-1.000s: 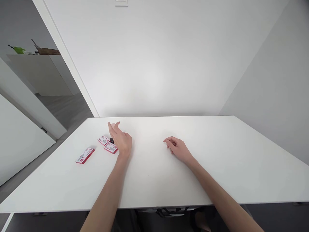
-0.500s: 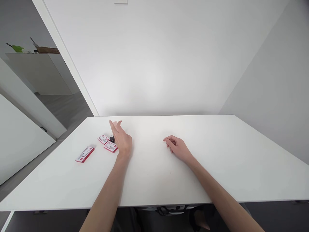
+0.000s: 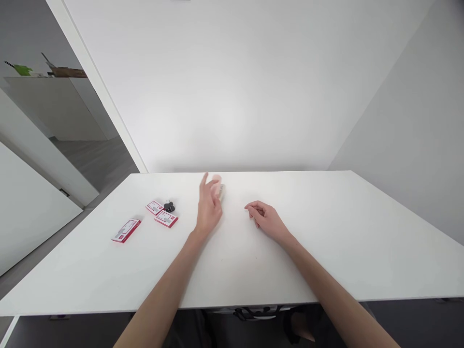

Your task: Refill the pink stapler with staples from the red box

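A red-and-white pack [image 3: 126, 230], a second pack [image 3: 166, 219] and a third pack [image 3: 154, 207], each red-edged with a white face and grey print, are pictured on a plain white table [image 3: 326, 251], left of the left hand's [image 3: 209, 208] fingers [image 3: 203, 182]. A small black clip [image 3: 168, 207] is seen between the two packs nearest those fingers. Beyond the fingers a plain white wall [image 3: 235, 87] is shown; far left, a grey floor [image 3: 101, 164] and a green item [image 3: 22, 70] on a white cabinet [image 3: 54, 106].

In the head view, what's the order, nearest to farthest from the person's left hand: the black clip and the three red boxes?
1. right box and black clip, just left of the left hand: too close to call.
2. back box, left of the clip.
3. left box, alone, farthest left.
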